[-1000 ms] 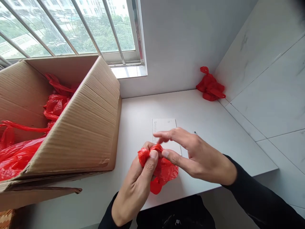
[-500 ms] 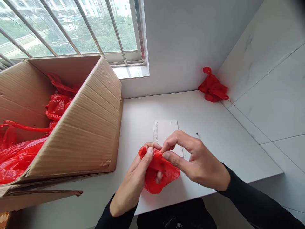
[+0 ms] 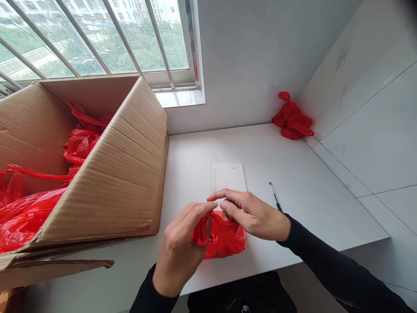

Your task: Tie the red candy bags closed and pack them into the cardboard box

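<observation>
A small crumpled red plastic bag (image 3: 224,238) sits between both my hands just above the white tabletop (image 3: 293,174) near its front edge. My left hand (image 3: 180,248) grips the bag's left side, thumb and fingers pinched on the plastic. My right hand (image 3: 252,213) comes in from the right with its fingers curled over the bag's top, pinching it too. Behind my hands lies a white printed sheet (image 3: 228,176). A black pen (image 3: 274,196) lies to the right of my right hand.
A large open cardboard box (image 3: 124,174) full of red plastic bags (image 3: 29,213) stands at the left. Another tied red bag (image 3: 293,121) rests in the far right corner against the wall. A barred window (image 3: 97,39) is behind the box.
Both hands have lowered the bag toward the table. My right fingers, spread a second ago, have closed onto the bag's top. The pen has come into sight.
</observation>
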Demonstrator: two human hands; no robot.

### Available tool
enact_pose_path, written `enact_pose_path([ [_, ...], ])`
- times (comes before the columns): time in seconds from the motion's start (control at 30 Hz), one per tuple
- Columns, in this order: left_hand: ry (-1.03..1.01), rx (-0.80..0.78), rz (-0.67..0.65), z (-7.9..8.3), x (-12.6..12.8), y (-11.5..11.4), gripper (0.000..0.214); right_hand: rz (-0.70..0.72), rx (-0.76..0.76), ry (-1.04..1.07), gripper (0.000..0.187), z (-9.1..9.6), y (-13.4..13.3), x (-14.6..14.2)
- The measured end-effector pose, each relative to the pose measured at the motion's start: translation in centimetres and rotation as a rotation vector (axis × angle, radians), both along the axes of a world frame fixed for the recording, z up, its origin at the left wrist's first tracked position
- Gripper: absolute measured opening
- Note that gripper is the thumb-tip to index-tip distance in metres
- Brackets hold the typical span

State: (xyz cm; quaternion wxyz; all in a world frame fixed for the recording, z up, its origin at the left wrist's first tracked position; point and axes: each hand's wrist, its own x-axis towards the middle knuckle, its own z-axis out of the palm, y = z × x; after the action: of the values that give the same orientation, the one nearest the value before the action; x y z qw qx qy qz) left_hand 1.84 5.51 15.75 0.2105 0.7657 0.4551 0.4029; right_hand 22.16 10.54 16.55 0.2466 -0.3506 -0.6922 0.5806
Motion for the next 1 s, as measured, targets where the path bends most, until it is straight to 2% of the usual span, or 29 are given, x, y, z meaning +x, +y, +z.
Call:
enact_pose_path([
  [0.07, 0.036, 0.162, 0.016, -1.1, 0.3, 0.1, 0.056, 0.082, 0.029, 0.013, 0.033, -0.3, 0.3, -0.1],
  [0.13, 0.071, 0.231, 0.032, -1.9, 0.4, 0.1, 0.060, 0.139, 0.027, 0.048, 0.032, -0.5, 0.6, 0.0],
  [0.37, 0.262, 0.305, 0.114, -2.1, -0.1, 0.0, 0.064, 0.155, -0.065, 0.068, 0.022, -0.1, 0.9, 0.1],
  [0.47, 0.358, 0.200, 0.096, -2.5, -0.4, -0.2, 0.064, 0.074, 0.056, 0.006, 0.015, 0.3, 0.9, 0.6],
  [0.57, 0.408, 0.111, 0.063, -3.7, -1.7, -1.4, 0.062, -0.072, 0.206, -0.120, 0.012, -0.5, 0.9, 2.3],
  [0.63, 0.442, 0.117, 0.088, -4.8, -3.2, -2.6, 0.055, -0.176, 0.192, -0.202, 0.016, -1.9, 0.8, 3.8],
  [0.7, 0.447, 0.110, 0.123, -5.7, -4.5, -3.8, 0.038, -0.262, 0.126, -0.228, 0.021, -3.4, 0.5, 4.9],
  [0.77, 0.390, 0.059, 0.158, -6.0, -5.0, -4.7, 0.017, -0.341, 0.075, -0.182, 0.023, -4.7, 0.1, 5.1],
  [0.83, 0.272, 0.008, 0.228, -5.6, -4.4, -4.9, 0.010, -0.394, 0.026, -0.080, 0.025, -5.3, -0.3, 4.4],
  [0.9, 0.100, -0.042, 0.290, -4.8, -2.9, -4.6, 0.010, -0.412, -0.039, 0.043, 0.028, -5.1, -0.5, 3.1],
  [1.0, -0.259, -0.235, 0.230, -3.6, -0.5, -4.0, 0.026, -0.399, -0.148, 0.192, 0.032, -4.7, -0.4, 1.3],
])
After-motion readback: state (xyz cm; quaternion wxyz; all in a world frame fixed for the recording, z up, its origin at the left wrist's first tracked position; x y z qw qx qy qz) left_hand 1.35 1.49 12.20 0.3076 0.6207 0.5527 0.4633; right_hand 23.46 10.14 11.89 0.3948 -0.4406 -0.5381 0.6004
